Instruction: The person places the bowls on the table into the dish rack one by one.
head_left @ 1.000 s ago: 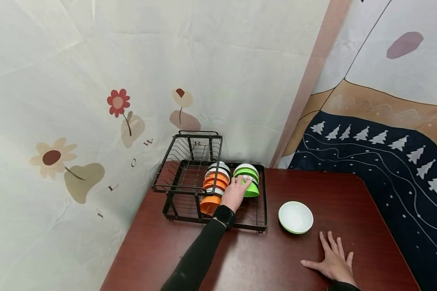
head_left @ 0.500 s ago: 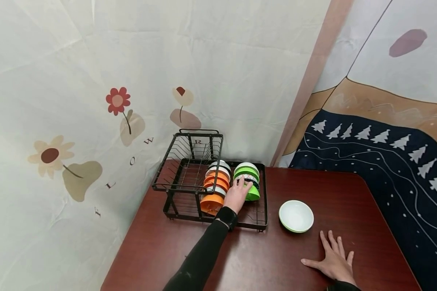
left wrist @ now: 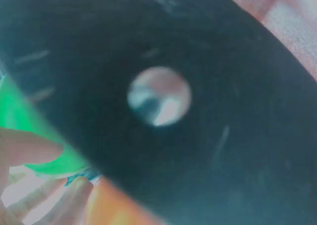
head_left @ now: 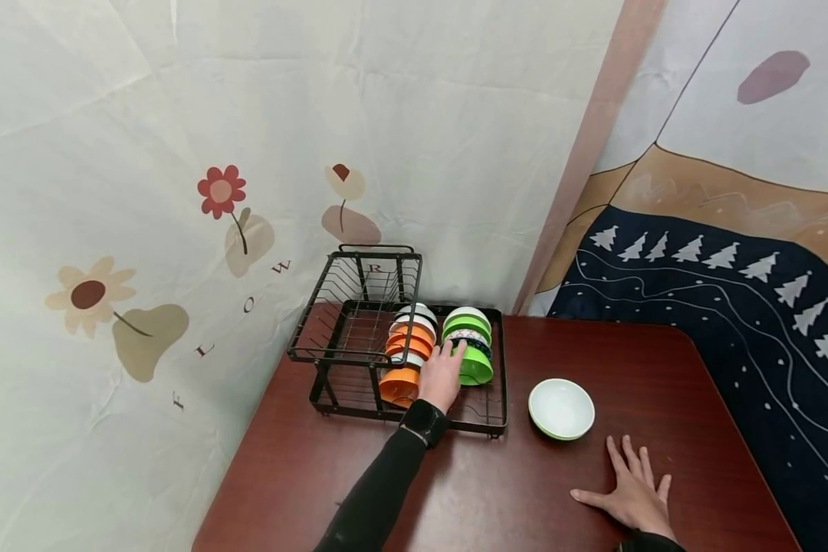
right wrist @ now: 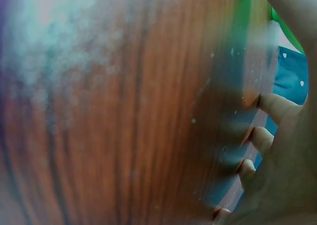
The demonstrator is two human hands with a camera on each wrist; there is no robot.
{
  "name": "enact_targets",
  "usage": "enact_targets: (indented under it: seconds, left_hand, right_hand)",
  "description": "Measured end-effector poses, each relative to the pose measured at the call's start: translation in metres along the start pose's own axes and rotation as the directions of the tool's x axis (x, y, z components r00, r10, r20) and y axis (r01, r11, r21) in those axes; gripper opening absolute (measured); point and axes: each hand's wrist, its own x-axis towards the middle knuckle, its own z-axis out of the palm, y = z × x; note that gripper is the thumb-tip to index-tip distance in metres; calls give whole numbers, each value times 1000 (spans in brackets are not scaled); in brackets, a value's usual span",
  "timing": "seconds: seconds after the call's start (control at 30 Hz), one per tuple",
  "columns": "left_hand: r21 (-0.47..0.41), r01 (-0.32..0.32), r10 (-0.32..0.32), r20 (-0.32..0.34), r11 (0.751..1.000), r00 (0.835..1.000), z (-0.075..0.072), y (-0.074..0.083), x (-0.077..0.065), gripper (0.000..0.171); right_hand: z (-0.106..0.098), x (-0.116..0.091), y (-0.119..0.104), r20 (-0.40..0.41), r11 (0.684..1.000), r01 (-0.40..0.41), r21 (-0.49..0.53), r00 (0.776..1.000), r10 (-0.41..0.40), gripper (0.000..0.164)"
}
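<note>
My left hand [head_left: 441, 379] reaches into the lower tier of a black dish rack [head_left: 476, 427], in the gap between two rows of bowls standing on edge. Its fingertips are right beside the front green bowl [head_left: 477, 368], which leans in the right row. In the left wrist view the thumb [left wrist: 34, 148] overlaps a green bowl and the other fingers are spread. A dark, blurred surface covers most of that view. On the table, my right hand [head_left: 631, 491] rests with fingers spread, near a white bowl [head_left: 561, 409] with a green underside.
The left row holds orange and white bowls, an orange bowl [head_left: 399, 386] at its front. A raised wire basket [head_left: 345, 358] covers the rack's left half. Behind the reddish-brown table [head_left: 510, 498] hangs a printed fabric wall [head_left: 455, 153].
My left hand has drawn slightly back and left, its fingertips coming off the top of the front green bowl. That bowl has tipped slightly toward me. The right hand stays put.
</note>
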Motion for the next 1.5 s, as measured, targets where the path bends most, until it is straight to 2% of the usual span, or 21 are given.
enact_targets:
  seconds: [0.1, 0.2, 0.27, 0.37, 0.43, 0.5, 0.57, 0.63, 0.73, 0.83, 0.9, 0.97, 1.03, 1.13, 1.2, 1.5]
  left_hand:
    - [-35, -17, 15, -44, 999, 999, -13, -3, -11, 68]
    - [-108, -65, 48, -152, 992, 987, -24, -11, -30, 64]
    - [-151, -108, 69, -248, 983, 966, -28, -17, -48, 57]
    - [-188, -170, 86, -387, 967, 918, -27, -30, -81, 51]
    - [-188, -198, 95, -451, 962, 888, -24, -40, -105, 50]
    - [-180, -210, 101, -479, 961, 872, -18, -51, -128, 50]
    - [-177, -204, 98, -475, 963, 874, -12, -62, -149, 51]
    - [-168, -176, 85, -444, 970, 892, -8, -73, -166, 52]
    - [-165, -100, 39, -336, 981, 941, -4, -89, -184, 54]
    - [-163, -4, -23, -162, 987, 986, -3, -100, -195, 64]
    - [-183, 65, -69, -16, 981, 997, -1, -104, -200, 74]
    - [-206, 140, -113, 139, 968, 984, 2, -108, -204, 83]
    - [-223, 208, -143, 273, 952, 951, 5, -110, -207, 89]
    - [-233, 268, -165, 383, 935, 909, 8, -111, -209, 91]
    - [-231, 274, -164, 403, 934, 900, 8, -111, -209, 90]
    - [-216, 288, -170, 443, 933, 881, 7, -110, -208, 89]
  right_hand:
    - [1, 1, 2, -3, 1000, 4, 0, 1000, -4, 147]
    - [1, 0, 2, -3, 1000, -1, 3, 1000, 1, 148]
    - [1, 0, 1, -8, 1000, -2, 5, 1000, 2, 147]
    - [-1, -2, -2, -3, 1000, -7, 1, 1000, 7, 146]
    - [-1, -2, -3, 2, 1000, -9, -4, 1000, 9, 146]
    - [-2, -3, -5, 14, 1000, -15, -8, 1000, 15, 146]
    - [-3, -4, -7, 18, 1000, -19, -11, 1000, 19, 146]
    - [-4, -4, -7, 19, 1000, -21, -12, 1000, 21, 146]
    - [-4, -4, -7, 15, 1000, -20, -11, 1000, 21, 146]
    - [-4, -4, -7, 14, 1000, -18, -12, 1000, 18, 146]
    - [-3, -3, -6, 18, 1000, -17, -11, 1000, 18, 146]
    - [-3, -2, -6, 19, 1000, -18, -9, 1000, 18, 147]
    - [-2, -2, -6, 18, 1000, -17, -7, 1000, 18, 146]
    - [-2, 0, -4, 8, 1000, -13, -10, 1000, 13, 147]
    - [-1, 0, -3, 3, 1000, -9, -14, 1000, 9, 147]
    - [1, 1, 2, -10, 1000, 3, -10, 1000, -3, 149]
